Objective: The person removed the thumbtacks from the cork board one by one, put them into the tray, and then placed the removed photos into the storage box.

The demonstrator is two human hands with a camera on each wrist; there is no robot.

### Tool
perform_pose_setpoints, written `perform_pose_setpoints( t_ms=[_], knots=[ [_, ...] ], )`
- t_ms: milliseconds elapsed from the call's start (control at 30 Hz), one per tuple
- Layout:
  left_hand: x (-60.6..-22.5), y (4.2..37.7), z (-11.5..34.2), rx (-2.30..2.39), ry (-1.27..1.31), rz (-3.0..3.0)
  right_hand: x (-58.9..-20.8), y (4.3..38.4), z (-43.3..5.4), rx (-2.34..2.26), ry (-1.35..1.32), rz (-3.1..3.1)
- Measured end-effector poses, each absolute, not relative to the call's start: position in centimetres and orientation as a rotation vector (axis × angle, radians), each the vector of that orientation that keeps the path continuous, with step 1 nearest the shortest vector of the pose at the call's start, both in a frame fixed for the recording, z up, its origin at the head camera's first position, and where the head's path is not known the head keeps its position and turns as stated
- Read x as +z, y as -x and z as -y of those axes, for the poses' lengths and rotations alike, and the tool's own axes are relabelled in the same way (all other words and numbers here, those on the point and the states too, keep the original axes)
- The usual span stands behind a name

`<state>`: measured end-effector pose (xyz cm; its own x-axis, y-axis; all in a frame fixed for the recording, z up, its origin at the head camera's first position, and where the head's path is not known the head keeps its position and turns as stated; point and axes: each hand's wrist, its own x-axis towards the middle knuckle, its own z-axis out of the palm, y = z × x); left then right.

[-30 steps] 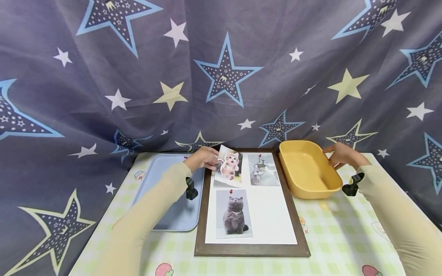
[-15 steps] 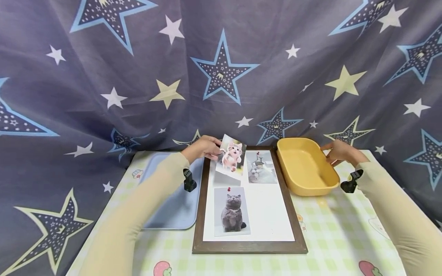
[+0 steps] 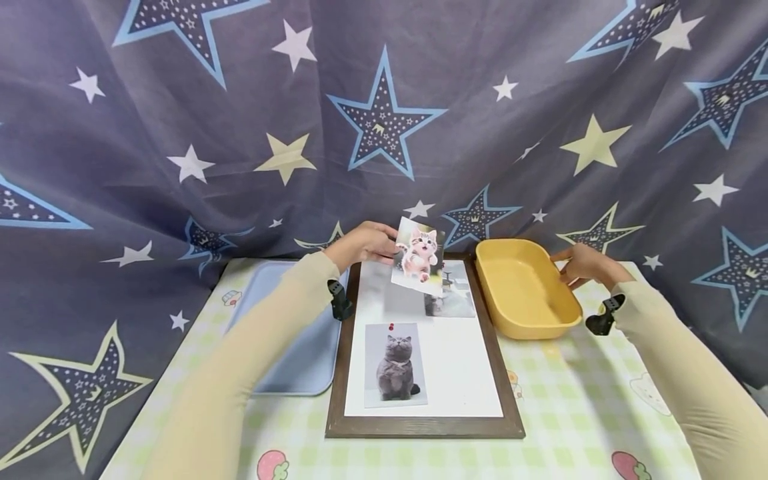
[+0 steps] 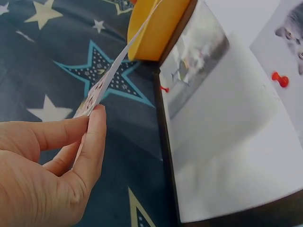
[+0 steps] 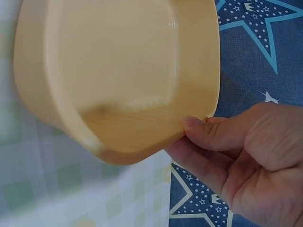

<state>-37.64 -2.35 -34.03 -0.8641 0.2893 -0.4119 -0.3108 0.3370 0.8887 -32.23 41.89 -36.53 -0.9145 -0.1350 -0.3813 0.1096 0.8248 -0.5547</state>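
My left hand (image 3: 369, 244) pinches the left edge of a kitten photo (image 3: 419, 257) between thumb and fingers, holding it raised over the upper part of a brown-framed white board (image 3: 461, 373). In the left wrist view the photo (image 4: 113, 71) appears nearly edge-on. It partly covers a second cat photo (image 3: 457, 297), which lies on the board's upper right. A grey cat photo (image 3: 395, 367) with a red pushpin (image 3: 391, 327) lies at the lower left. At the right, my right hand (image 3: 587, 264) grips the rim of a yellow bin (image 3: 528, 287), thumb over the edge and fingers beneath.
A blue tray (image 3: 300, 360) lies left of the board, partly under my left arm. A green-checked cloth (image 3: 576, 427) covers the table. Behind everything hangs a dark star-patterned curtain (image 3: 240, 173).
My left hand has lifted the kitten photo off the board's upper left and carried it up and rightward. The right hand keeps its grip on the bin.
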Motion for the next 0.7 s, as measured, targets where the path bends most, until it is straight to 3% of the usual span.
perform_pose_setpoints(
  t_ms=[700],
  knots=[
    [-33.3,37.0,-2.9,1.688,-0.021,-1.962,-36.9,32.5,-41.9,-0.787,0.007,-2.627]
  ],
)
